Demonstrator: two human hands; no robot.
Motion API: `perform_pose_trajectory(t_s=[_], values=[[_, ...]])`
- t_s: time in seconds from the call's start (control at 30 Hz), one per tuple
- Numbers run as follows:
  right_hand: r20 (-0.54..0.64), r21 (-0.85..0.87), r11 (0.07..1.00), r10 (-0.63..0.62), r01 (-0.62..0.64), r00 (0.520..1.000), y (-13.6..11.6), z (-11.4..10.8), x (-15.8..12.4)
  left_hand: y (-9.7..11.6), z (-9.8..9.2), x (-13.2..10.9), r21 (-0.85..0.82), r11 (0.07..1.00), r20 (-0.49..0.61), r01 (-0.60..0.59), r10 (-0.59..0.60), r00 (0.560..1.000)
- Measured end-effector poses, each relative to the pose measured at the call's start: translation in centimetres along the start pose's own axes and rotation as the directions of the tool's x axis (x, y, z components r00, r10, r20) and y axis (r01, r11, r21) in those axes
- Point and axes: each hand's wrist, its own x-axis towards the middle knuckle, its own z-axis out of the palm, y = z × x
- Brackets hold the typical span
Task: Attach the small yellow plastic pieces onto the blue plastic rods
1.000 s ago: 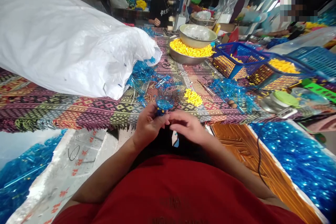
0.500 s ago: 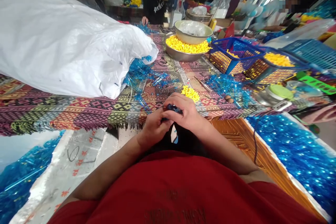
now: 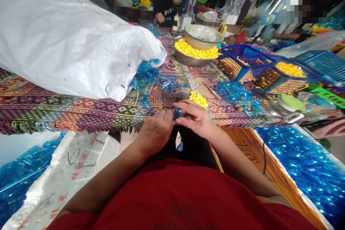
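Note:
Between my two hands, in front of my lap at the table's near edge, is a small translucent blue plastic piece (image 3: 178, 114). My left hand (image 3: 157, 130) is closed on its left side, fingers pressed together. From the right, my right hand (image 3: 198, 118) pinches the same piece between thumb and fingers. Just beyond my right hand lies a small heap of yellow pieces (image 3: 198, 99) on the patterned cloth (image 3: 107, 113). Loose clear-blue plastic pieces (image 3: 147, 73) spill from the mouth of a big white sack (image 3: 88, 43) on the left.
A metal basin (image 3: 185, 57) of yellow pieces carries a pale bowl (image 3: 199, 36). Blue baskets (image 3: 237, 70) stand to its right, near a round scale (image 3: 280, 107). More blue pieces (image 3: 237, 93) and a thin tool (image 3: 211, 90) lie nearby. A person (image 3: 167, 10) sits across the table.
My right hand's fingers have opened out from over the left hand, and the blue piece now shows more between them. The view has shifted slightly. The person opposite has raised a hand.

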Motion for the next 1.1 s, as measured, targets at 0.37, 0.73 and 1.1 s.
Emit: perform_pose_trajectory(t_s=[0.37,0.73,1.1], values=[[0.002,0.012,1.000,-0.003,0.003,1.000,0.5,1.1,-1.1,-1.4,1.4,-0.6,-0.064,0.980,0.069,-0.190,0.194,0.979],[-0.315,0.599,0.771,0.476,-0.217,0.821,2.7,3.3,-2.0,-0.6,1.2,0.6,-0.946,0.307,-0.040,0.098,-0.414,0.909],[-0.221,-0.056,0.994,-0.102,0.092,0.970,-1.4,-0.1,-1.0,0.9,0.7,0.9,-0.227,0.953,-0.228,-0.202,0.150,0.962]])
